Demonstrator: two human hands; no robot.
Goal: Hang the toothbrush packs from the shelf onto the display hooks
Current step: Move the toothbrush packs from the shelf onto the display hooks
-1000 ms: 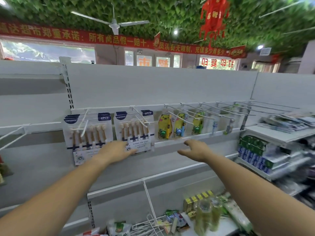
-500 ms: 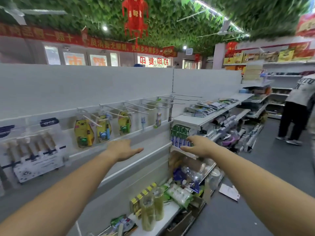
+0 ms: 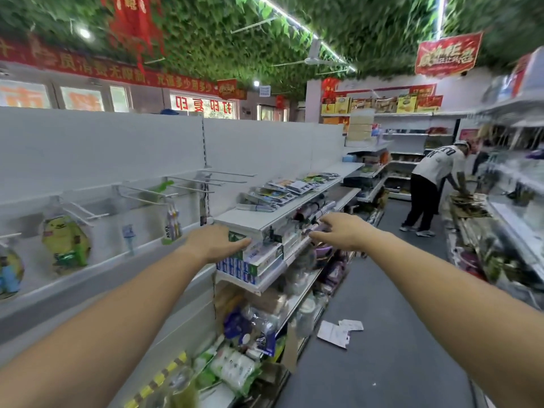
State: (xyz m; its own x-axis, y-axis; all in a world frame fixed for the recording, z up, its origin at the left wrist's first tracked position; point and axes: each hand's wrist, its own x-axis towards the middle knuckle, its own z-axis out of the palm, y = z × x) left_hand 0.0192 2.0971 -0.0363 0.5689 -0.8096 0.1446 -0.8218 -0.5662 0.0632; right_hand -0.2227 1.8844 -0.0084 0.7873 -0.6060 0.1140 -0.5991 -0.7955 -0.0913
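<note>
Both our hands are out in front of the white shelf (image 3: pixel 240 218). Our left hand (image 3: pixel 216 244) sits just under the shelf's front edge, in front of the stacked toothpaste boxes (image 3: pixel 262 259), grip wide and holding nothing. Our right hand (image 3: pixel 346 231) is off the shelf's right side, fingers spread, grip empty too. The toothbrush packs (image 3: pixel 279 192) lie flat in a pile on top of the shelf. Left of the shelf, the display hooks (image 3: pixel 212 180) stick out, mostly bare, and further left hangs a yellow cartoon pack (image 3: pixel 65 242).
</note>
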